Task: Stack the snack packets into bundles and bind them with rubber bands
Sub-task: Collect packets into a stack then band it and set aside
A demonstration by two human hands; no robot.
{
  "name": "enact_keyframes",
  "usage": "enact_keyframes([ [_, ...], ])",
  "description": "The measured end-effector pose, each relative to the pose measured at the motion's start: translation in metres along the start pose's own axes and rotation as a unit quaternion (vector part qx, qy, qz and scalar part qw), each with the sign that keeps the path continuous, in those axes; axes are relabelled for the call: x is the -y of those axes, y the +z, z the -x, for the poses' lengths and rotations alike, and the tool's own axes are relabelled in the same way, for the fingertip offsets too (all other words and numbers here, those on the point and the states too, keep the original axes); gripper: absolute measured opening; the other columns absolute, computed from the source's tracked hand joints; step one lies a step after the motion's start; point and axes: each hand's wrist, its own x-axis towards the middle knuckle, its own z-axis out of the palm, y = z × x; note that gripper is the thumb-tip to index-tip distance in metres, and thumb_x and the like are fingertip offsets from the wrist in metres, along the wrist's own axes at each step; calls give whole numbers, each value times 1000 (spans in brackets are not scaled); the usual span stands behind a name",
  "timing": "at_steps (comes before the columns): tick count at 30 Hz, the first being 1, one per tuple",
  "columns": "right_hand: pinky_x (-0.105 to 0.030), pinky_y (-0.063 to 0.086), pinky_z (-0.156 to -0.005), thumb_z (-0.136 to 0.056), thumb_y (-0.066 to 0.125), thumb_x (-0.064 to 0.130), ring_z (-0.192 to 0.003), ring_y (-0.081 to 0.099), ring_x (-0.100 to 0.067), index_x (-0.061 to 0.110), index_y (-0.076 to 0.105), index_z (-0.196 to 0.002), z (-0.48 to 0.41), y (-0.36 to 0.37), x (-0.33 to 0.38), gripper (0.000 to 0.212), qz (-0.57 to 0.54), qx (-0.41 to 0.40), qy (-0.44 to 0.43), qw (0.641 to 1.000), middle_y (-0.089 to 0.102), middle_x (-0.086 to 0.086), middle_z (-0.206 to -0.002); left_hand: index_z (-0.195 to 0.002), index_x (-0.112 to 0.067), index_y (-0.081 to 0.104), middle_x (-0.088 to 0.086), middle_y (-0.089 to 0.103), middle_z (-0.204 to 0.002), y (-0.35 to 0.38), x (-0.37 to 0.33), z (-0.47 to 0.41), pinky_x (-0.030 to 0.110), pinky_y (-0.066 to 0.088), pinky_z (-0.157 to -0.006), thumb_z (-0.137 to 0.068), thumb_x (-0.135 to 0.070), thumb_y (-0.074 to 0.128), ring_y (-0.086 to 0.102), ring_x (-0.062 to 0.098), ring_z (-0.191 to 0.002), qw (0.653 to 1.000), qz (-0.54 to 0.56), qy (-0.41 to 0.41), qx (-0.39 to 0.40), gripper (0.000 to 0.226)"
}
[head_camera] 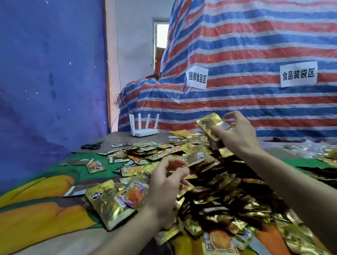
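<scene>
A person's right hand (237,135) grips a stack of gold snack packets (209,123), thumb across its face, above the loose heap (216,193). Left hand (166,178) hovers below, fingers curled and blurred; any hold is unclear.

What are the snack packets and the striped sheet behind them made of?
Snack packets: likely metallised foil laminate, glossy gold, creased, with sharp glints. Striped sheet: probably woven plastic tarpaulin, with a slight sheen, draped in stiff folds.
</scene>
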Motion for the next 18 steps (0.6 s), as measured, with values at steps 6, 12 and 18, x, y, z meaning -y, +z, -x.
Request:
enact_keyframes([
  [6,-38,50,-84,-94,59,48,-97,61,-32,18,64,-112,-15,52,-17,36,226,104,24,968,67,-14,-116,-94,-13,67,-2,65,-83,-26,10,-22,21,50,-65,-92,-10,69,62,12,-74,996,-87,19,20,4],
  [12,-54,32,-105,-93,50,55,-131,40,-43,21,57,-124,-6,67,-7,46,429,106,40,896,53,-22,-138,-86,-20,68,-2,67,-81,-47,21,-43,30,54,-67,-88,-12,70,62,15,-74,995,-99,21,10,9],
  [18,-56,31,-104,-85,57,42,-122,42,-40,15,57,-105,-20,82,34,33,409,111,-31,905,52,-21,-125,-88,-20,65,1,65,-86,-94,23,-94,29,50,-74,-93,-7,63,60,16,-80,980,-188,54,-46,14],
])
